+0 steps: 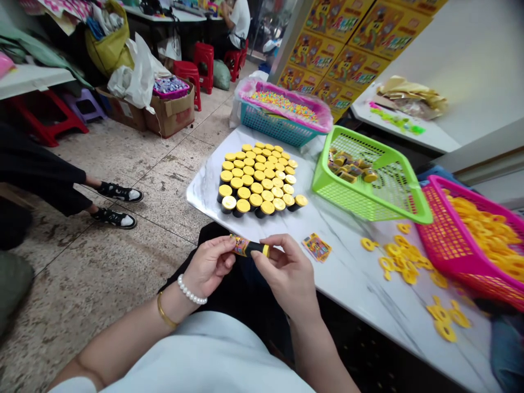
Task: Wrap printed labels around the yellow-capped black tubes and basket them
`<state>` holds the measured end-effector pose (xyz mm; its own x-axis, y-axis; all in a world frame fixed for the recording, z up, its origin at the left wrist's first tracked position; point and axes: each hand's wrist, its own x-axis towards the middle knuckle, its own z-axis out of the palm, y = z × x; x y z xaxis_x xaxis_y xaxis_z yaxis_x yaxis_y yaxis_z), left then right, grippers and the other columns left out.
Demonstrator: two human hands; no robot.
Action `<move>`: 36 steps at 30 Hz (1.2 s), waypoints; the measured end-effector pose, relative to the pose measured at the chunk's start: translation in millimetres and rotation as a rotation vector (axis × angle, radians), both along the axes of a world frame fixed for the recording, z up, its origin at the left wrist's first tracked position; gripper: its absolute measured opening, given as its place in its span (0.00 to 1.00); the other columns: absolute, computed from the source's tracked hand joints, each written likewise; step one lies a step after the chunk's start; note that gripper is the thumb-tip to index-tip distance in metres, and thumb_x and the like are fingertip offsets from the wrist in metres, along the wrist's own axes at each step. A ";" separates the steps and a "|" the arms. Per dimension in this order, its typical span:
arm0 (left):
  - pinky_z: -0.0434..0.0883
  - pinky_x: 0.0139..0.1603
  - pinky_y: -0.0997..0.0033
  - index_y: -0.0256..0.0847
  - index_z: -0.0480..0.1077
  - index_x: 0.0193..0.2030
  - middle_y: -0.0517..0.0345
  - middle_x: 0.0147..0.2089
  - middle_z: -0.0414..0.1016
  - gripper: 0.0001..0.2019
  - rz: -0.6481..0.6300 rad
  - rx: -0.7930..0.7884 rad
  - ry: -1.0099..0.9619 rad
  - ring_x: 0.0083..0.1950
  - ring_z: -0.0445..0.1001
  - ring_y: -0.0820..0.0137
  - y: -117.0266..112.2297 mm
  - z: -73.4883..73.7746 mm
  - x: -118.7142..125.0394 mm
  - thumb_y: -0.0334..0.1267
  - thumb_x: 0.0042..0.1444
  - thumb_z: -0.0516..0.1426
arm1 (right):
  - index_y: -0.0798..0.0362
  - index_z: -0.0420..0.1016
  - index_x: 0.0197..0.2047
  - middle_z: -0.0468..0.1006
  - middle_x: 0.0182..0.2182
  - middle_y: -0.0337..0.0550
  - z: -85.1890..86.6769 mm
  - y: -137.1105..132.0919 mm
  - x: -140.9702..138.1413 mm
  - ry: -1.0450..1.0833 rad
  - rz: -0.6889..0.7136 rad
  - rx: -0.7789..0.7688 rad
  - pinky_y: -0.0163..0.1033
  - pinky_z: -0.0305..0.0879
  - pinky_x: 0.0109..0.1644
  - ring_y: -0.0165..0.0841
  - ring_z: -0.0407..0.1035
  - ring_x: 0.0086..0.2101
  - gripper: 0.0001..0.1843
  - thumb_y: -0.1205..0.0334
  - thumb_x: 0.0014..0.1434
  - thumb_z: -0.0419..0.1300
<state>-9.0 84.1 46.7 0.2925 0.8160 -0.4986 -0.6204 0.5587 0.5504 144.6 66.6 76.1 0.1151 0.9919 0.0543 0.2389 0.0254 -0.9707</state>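
Note:
In front of my lap I hold a small black tube with a yellow cap [256, 249], lying sideways between both hands. My right hand [289, 267] grips its capped end between thumb and fingers. At the other end, my left hand [215, 259] pinches a colourful printed label [240, 245] against the tube; whether the fingers also press the tube itself is hidden. Beyond my hands, several similar black tubes with yellow caps [256, 188] stand upright, close together, on the marbled table [339, 267]. A small stack of printed labels [316, 247] lies right of my right hand.
A green basket [368, 202] holds several labelled tubes. Yellow plastic ring pieces [403, 259] lie loose before a pink basket [462, 262] of similar pieces. A teal basket [262, 123] with colourful beads stands behind. Another person's shoes [117, 204] are on the floor at left.

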 end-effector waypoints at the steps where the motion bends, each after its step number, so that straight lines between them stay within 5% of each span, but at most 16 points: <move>1: 0.47 0.15 0.85 0.32 0.78 0.32 0.59 0.26 0.70 0.15 0.021 0.055 0.083 0.21 0.58 0.84 -3.1 0.3 -1.0 0.41 0.43 0.71 | 0.50 0.73 0.37 0.72 0.34 0.40 -1.8 -0.5 -0.4 0.011 0.024 0.039 0.33 0.70 0.30 0.29 0.70 0.30 0.10 0.59 0.54 0.68; 6: 0.59 0.22 0.83 0.35 0.80 0.36 0.56 0.33 0.75 0.13 0.175 0.300 0.344 0.26 0.63 0.82 -14.8 0.8 -11.5 0.44 0.49 0.69 | 0.46 0.77 0.42 0.69 0.39 0.41 -9.7 -5.6 0.5 0.029 0.063 0.211 0.36 0.74 0.39 0.32 0.70 0.40 0.11 0.64 0.55 0.69; 9: 0.62 0.23 0.82 0.36 0.78 0.34 0.58 0.31 0.75 0.14 0.262 0.270 0.303 0.26 0.64 0.81 -12.4 2.7 -17.9 0.43 0.45 0.71 | 0.45 0.78 0.43 0.70 0.39 0.41 -9.8 -7.6 2.6 0.020 0.049 0.244 0.37 0.74 0.41 0.33 0.70 0.41 0.13 0.65 0.54 0.70; 14: 0.56 0.16 0.82 0.34 0.75 0.28 0.58 0.26 0.73 0.18 0.120 0.101 0.168 0.22 0.64 0.80 -4.2 9.4 -17.9 0.43 0.37 0.74 | 0.45 0.80 0.41 0.73 0.38 0.40 -9.7 -5.6 5.9 0.160 0.036 0.202 0.34 0.73 0.39 0.31 0.71 0.39 0.11 0.64 0.53 0.71; 21: 0.54 0.15 0.85 0.32 0.77 0.30 0.58 0.26 0.73 0.19 0.074 0.023 0.091 0.24 0.65 0.80 -4.5 9.1 -8.6 0.42 0.35 0.74 | 0.48 0.79 0.41 0.80 0.35 0.41 -16.8 -2.7 2.8 0.464 0.032 -0.033 0.40 0.74 0.44 0.32 0.75 0.34 0.13 0.57 0.52 0.72; 26: 0.54 0.15 0.85 0.32 0.76 0.30 0.58 0.28 0.74 0.18 0.062 -0.027 -0.042 0.24 0.67 0.81 -5.8 5.1 -5.8 0.39 0.35 0.74 | 0.49 0.75 0.38 0.76 0.26 0.35 -12.2 -4.8 -3.5 0.350 0.018 -0.089 0.37 0.73 0.38 0.29 0.72 0.28 0.10 0.57 0.54 0.69; 36: 0.59 0.20 0.82 0.34 0.75 0.30 0.59 0.26 0.71 0.15 0.132 0.153 0.190 0.23 0.65 0.80 -16.0 -2.7 -8.6 0.44 0.45 0.70 | 0.47 0.75 0.43 0.70 0.39 0.42 -20.2 -14.2 -7.4 -0.006 0.064 0.207 0.37 0.73 0.37 0.33 0.71 0.39 0.10 0.64 0.57 0.67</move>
<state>-17.6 68.2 44.0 0.0915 0.9110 -0.4022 -0.5598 0.3811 0.7358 137.2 52.4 55.9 0.0516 0.9648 0.2578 0.2366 0.2390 -0.9418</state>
